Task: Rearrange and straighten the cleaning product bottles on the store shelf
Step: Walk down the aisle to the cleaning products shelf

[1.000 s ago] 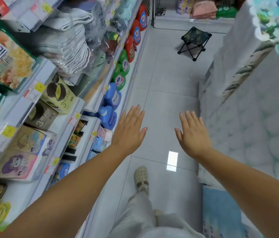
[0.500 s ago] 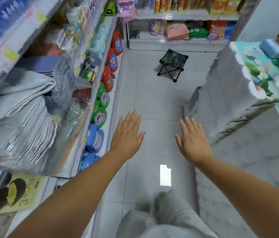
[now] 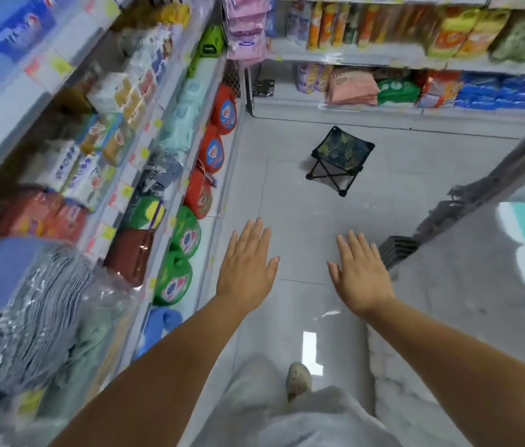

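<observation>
Left of both empty, flat hands (image 3: 303,272): shelved bottles (image 3: 187,235).

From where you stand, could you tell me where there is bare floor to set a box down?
The tiled floor is bare between the bottom-shelf bottles on the left and the folding stool, and ahead of both open hands, left and right. The left shelves are packed, and wrapped bulk packs crowd the right side.
</observation>
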The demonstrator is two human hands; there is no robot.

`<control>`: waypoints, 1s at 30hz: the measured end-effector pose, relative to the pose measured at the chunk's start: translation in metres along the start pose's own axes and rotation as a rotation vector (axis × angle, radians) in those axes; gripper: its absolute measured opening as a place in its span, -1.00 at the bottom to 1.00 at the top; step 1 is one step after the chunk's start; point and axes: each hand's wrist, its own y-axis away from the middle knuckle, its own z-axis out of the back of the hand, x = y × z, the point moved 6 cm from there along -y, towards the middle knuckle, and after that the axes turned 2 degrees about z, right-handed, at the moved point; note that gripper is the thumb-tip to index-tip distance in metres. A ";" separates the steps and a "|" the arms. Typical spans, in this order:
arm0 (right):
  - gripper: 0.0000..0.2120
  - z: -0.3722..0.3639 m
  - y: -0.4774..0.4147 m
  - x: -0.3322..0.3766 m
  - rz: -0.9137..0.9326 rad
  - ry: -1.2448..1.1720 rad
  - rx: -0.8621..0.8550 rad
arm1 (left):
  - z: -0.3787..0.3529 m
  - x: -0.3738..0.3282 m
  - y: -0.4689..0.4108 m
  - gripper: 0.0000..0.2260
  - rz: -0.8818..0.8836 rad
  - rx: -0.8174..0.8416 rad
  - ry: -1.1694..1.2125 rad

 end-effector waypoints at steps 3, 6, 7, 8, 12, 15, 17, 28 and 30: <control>-0.41 0.007 -0.069 -0.002 -0.003 -0.006 0.020 | -0.001 0.017 -0.065 -0.47 -0.007 0.017 -0.025; -0.35 0.011 -0.139 -0.004 -0.021 -0.011 0.008 | -0.004 0.036 -0.142 -0.47 -0.029 0.026 -0.051; -0.35 0.013 -0.160 -0.006 -0.035 -0.015 0.014 | -0.003 0.041 -0.168 -0.47 -0.038 0.027 -0.055; -0.34 0.014 -0.181 -0.007 -0.040 -0.019 0.013 | -0.002 0.046 -0.192 -0.47 -0.043 0.019 -0.057; -0.35 0.026 -0.255 -0.015 -0.085 -0.042 0.019 | 0.002 0.056 -0.278 -0.47 -0.105 0.049 -0.065; -0.34 0.038 -0.307 -0.027 -0.110 -0.050 0.006 | 0.005 0.059 -0.340 -0.48 -0.134 0.070 -0.050; -0.31 0.042 -0.345 -0.040 -0.124 -0.047 -0.006 | 0.003 0.059 -0.384 -0.47 -0.145 0.080 -0.049; -0.43 0.077 -0.582 -0.129 -0.152 -0.020 0.023 | -0.003 0.052 -0.641 -0.49 -0.176 0.050 -0.132; -0.45 0.087 -0.619 -0.145 -0.163 -0.021 0.057 | 0.001 0.050 -0.682 -0.48 -0.164 0.049 -0.131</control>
